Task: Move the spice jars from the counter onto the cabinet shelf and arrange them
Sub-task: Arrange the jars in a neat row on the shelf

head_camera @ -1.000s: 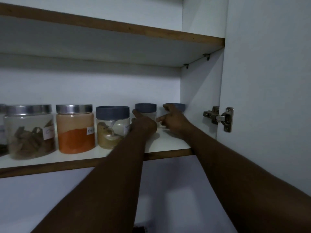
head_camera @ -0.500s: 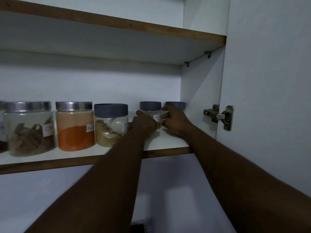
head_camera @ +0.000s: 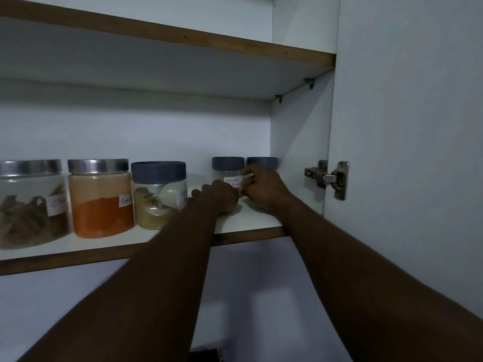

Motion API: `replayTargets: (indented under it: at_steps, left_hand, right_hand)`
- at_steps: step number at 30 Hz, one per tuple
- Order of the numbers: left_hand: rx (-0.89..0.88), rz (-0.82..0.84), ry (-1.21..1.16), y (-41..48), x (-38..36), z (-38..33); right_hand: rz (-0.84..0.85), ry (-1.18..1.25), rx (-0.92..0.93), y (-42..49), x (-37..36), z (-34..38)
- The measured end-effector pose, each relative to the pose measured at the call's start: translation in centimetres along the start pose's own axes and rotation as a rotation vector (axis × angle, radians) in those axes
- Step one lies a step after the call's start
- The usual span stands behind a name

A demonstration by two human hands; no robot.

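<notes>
Two small grey-lidded jars stand at the right end of the cabinet shelf (head_camera: 256, 220). The coriander jar (head_camera: 228, 169) shows a white handwritten label. My left hand (head_camera: 218, 197) holds its lower left side and hides its base. My right hand (head_camera: 264, 188) curls its fingers against the jar's right side at the label. Behind my right hand, only the lid of the second small jar (head_camera: 262, 162) shows. Further left in the row stand a bigger grey-lidded jar of beige powder (head_camera: 159, 197), a steel-lidded jar of orange powder (head_camera: 100, 199) and a steel-lidded jar of brown bark (head_camera: 28, 205).
The cabinet's white side wall (head_camera: 298, 152) stands just right of the small jars. The open door (head_camera: 407, 152) with its metal hinge (head_camera: 329, 178) is at the right. Another shelf (head_camera: 167, 64) runs above. A gap of bare shelf lies between the beige-powder jar and the coriander jar.
The coriander jar has slid right, closer to the second small jar, and its label now faces me. My right hand has shifted from the far jar's lid onto the coriander jar.
</notes>
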State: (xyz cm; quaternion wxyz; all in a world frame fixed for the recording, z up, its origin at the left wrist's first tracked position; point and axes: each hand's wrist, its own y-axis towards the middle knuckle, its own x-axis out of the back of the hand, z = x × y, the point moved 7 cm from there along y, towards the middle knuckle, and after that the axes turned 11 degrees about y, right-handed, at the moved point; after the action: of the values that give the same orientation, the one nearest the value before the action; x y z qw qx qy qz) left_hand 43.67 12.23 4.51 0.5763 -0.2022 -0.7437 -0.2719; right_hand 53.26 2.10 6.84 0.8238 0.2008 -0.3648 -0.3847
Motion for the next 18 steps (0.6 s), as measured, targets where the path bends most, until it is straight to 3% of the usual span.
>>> replayTargets:
  at_steps: [3, 14, 18]
  left_hand:
    - [0.0, -0.002, 0.085, 0.1, 0.0, -0.1]
    - [-0.147, 0.029, 0.058, 0.9, -0.6, -0.9]
    - [-0.039, -0.036, -0.021, 0.7, -0.2, -0.3]
  right_hand:
    - [-0.023, -0.036, 0.009, -0.2, 0.3, 0.2]
    - [-0.069, -0.164, -0.072, -0.7, 1.1, -0.1]
    - [-0.245, -0.263, -0.143, -0.8, 2.8, -0.4]
